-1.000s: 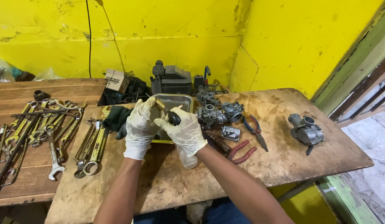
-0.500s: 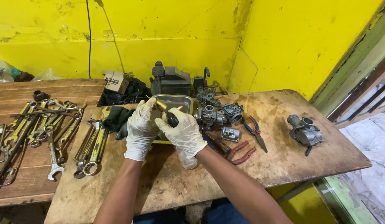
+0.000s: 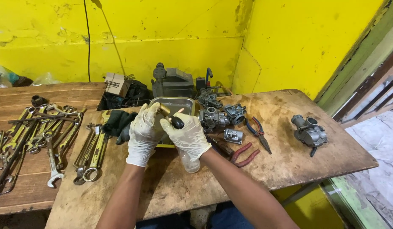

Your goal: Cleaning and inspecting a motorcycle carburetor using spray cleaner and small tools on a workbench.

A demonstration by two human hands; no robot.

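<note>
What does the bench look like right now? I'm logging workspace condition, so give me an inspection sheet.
Surface: worn, stained wooden table.
Job's things: small brass part and black-handled tool, held over a metal tray.
Clutter: wrenches, carburetors, red-handled pliers, clear plastic cup, dark rag.
Grippers: left hand and right hand, both in white gloves, each gripping.
Cables: black wire down the wall.
Surroundings: chipped yellow wall.

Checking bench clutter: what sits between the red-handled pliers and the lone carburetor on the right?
Head view: bare wood tabletop lies between the red-handled pliers and the lone carburetor.
</note>
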